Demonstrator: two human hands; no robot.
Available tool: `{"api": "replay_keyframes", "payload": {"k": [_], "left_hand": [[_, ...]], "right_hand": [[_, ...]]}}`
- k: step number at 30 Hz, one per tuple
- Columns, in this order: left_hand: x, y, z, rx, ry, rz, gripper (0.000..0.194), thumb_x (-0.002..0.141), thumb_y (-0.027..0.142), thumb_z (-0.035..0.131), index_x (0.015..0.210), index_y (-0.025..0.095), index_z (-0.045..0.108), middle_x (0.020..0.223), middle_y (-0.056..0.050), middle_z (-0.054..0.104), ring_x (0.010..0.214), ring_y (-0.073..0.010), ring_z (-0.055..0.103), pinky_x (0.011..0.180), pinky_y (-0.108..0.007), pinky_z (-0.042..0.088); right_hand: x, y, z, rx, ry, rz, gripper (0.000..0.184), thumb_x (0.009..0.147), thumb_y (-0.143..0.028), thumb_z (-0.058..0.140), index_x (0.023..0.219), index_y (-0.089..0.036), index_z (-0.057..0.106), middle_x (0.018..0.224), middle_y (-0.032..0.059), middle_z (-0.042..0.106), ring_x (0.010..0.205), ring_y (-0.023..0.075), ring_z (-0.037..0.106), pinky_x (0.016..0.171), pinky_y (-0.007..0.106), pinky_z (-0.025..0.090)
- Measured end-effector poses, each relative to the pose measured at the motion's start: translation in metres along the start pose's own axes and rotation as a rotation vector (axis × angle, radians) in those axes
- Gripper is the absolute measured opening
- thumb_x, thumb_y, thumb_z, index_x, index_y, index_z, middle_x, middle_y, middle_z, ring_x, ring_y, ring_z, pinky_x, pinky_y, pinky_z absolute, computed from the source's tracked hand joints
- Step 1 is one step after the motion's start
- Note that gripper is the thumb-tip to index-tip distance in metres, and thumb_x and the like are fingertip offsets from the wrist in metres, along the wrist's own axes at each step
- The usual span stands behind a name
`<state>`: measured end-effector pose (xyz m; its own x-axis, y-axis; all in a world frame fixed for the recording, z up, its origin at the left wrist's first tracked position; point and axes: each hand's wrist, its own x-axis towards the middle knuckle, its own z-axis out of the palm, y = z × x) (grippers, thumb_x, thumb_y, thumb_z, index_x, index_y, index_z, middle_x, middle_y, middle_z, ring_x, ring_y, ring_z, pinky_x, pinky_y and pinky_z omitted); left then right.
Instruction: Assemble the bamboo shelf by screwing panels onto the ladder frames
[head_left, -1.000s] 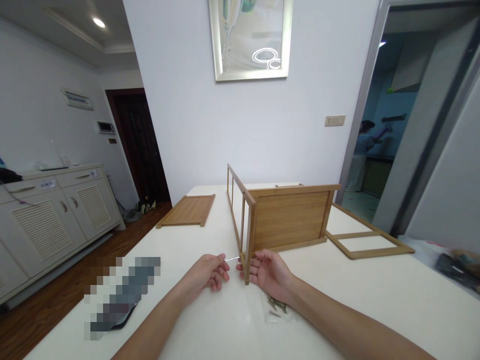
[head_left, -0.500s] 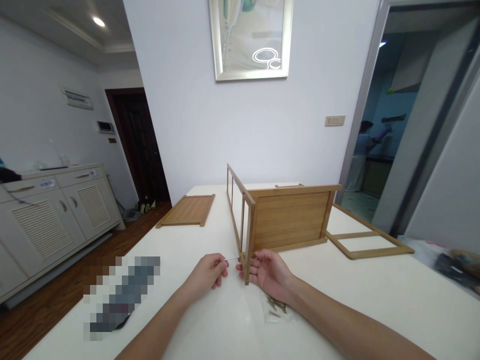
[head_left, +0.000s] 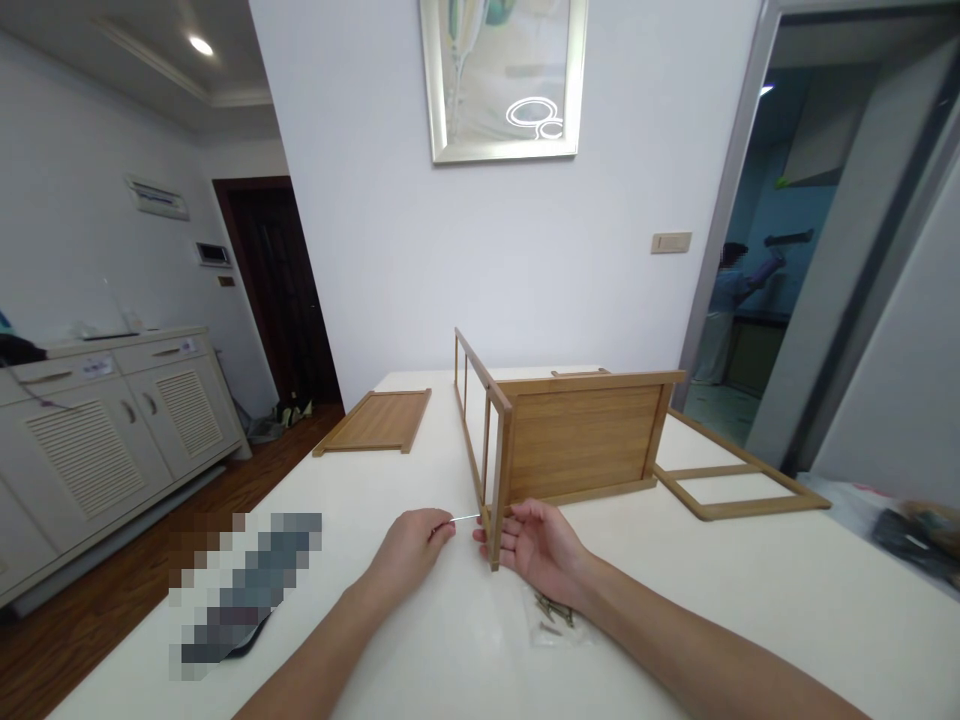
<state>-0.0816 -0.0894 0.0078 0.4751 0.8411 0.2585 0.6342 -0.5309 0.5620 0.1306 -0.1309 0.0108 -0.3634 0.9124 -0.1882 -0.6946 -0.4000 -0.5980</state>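
A wooden frame (head_left: pixel 504 450) is standing on the tabletop (head_left: pixel 420 650); at its left, the left hand (head_left: pixel 409 550) is pinching a thin rod (head_left: pixel 466 518); the right hand (head_left: pixel 546 545), grip uncertain, is cupping the frame's foot, apparently for steadiness.

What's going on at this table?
A person's left hand pinches a thin metal rod that reaches the near end of an edge-standing wooden frame. Their right hand is cupped at that end, fingers showing on both sides. An upright panel meets the frame. Another panel and frame lie flat on the table; loose screws lie by the right wrist.
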Motion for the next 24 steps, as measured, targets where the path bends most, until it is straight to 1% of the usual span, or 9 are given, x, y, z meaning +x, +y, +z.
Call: {"api": "replay_keyframes", "payload": {"k": [4,8,12,16,21,24], "left_hand": [[0.000,0.002,-0.003,0.161,-0.004,0.039,0.029,0.091,0.028,0.041,0.071,0.020,0.061,0.075,-0.003,0.065,0.072,-0.0168,0.058,0.067,-0.025,0.036],[-0.001,0.005,-0.005,0.285,-0.007,0.056,0.029,0.093,0.028,0.040,0.080,0.021,0.065,0.082,-0.004,0.068,0.078,-0.0179,0.061,0.069,-0.026,0.037],[-0.002,0.009,-0.006,0.382,-0.018,0.050,0.029,0.094,0.028,0.039,0.084,0.021,0.066,0.082,-0.004,0.068,0.078,-0.0176,0.062,0.067,-0.026,0.037],[-0.002,0.011,-0.006,0.465,-0.021,0.054,0.029,0.094,0.028,0.039,0.084,0.021,0.065,0.082,-0.004,0.067,0.076,-0.0180,0.062,0.064,-0.026,0.035],[-0.001,0.011,-0.006,0.485,-0.033,0.047,0.030,0.093,0.029,0.039,0.083,0.021,0.066,0.081,-0.006,0.067,0.075,-0.0198,0.061,0.063,-0.027,0.035],[-0.001,0.007,-0.004,0.357,0.008,0.023,0.029,0.092,0.029,0.041,0.084,0.021,0.068,0.084,-0.006,0.068,0.077,-0.0201,0.061,0.066,-0.028,0.036]], "right_hand": [[0.000,0.000,0.000,0.009,0.002,0.006,0.018,0.073,-0.019,0.052,0.079,-0.008,0.065,0.081,0.0130,0.069,0.089,0.0249,0.066,0.083,0.036,0.047],[0.001,-0.001,0.000,0.019,0.009,0.011,0.018,0.072,-0.019,0.052,0.078,-0.008,0.065,0.080,0.0130,0.069,0.088,0.0253,0.066,0.084,0.036,0.047],[0.000,-0.001,0.000,0.024,0.017,0.012,0.018,0.072,-0.019,0.052,0.079,-0.007,0.065,0.079,0.0126,0.068,0.087,0.0254,0.066,0.084,0.037,0.046],[-0.001,-0.001,0.001,0.019,0.011,0.008,0.017,0.072,-0.019,0.054,0.079,-0.008,0.064,0.081,0.0134,0.069,0.088,0.0253,0.066,0.085,0.037,0.046],[0.000,0.000,0.000,0.002,0.003,0.002,0.015,0.073,-0.020,0.054,0.078,-0.009,0.064,0.083,0.0135,0.069,0.089,0.0248,0.066,0.085,0.037,0.046],[0.000,0.001,-0.001,-0.007,-0.001,-0.001,0.015,0.074,-0.020,0.053,0.078,-0.010,0.064,0.082,0.0126,0.069,0.091,0.0245,0.066,0.084,0.036,0.047]]}}
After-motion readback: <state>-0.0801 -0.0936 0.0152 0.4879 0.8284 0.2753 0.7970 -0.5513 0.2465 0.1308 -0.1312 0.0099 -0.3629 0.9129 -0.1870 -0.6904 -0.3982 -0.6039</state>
